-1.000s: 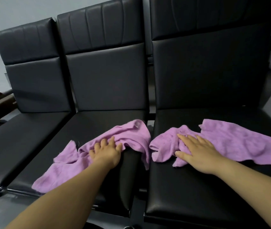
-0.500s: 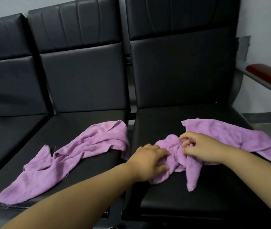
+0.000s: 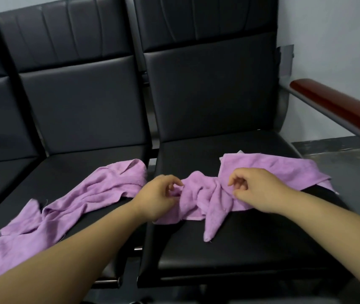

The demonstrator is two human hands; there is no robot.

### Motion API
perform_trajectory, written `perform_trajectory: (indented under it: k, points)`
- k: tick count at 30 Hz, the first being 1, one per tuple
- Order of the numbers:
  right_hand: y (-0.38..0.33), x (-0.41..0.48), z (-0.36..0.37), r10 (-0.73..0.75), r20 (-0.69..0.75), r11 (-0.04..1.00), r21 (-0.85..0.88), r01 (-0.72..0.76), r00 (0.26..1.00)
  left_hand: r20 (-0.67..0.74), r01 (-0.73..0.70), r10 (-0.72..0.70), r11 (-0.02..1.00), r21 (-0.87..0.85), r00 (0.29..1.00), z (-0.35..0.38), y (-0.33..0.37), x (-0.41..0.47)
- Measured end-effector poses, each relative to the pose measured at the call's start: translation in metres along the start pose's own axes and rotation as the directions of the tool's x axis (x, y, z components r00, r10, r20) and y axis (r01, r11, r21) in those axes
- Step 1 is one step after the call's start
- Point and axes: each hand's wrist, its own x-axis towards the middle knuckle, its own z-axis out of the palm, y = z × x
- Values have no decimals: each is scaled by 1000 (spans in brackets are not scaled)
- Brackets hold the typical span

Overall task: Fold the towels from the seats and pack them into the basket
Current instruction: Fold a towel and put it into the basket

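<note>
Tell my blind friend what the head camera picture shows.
Two hands grip a crumpled purple towel on the right black seat: left hand at its bunched end, right hand at its middle. A second purple towel lies rumpled on the next seat.

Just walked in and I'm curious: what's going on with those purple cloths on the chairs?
A person is sorting towels for folding. Both the left hand and right hand pinch the bunched middle of the right towel, which lies crumpled on the right seat. The left towel sprawls untouched across the middle seat. Neither is folded yet, and no basket is in view.
</note>
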Motion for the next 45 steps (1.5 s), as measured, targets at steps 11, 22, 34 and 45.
perform_trajectory:
  k: [11, 22, 34, 45]
  points:
    - [-10, -4, 43, 50, 76, 986, 153, -61, 996, 167, -14, 34, 993, -120, 985, 25, 10, 8]
    - [0, -3, -4, 49, -110, 991, 126, -35, 993, -72, -129, 127, 992, -17, 989, 9, 31, 6]
    - [0, -7, 41, -198, 41, 972, -123, 202, 979, 179, -178, 153, 975, 135, 972, 26, 30, 3]
    - [-26, 7, -10, -149, -196, 964, 190, 187, 969, -63, -131, 115, 920, -370, 991, -16, 61, 2]
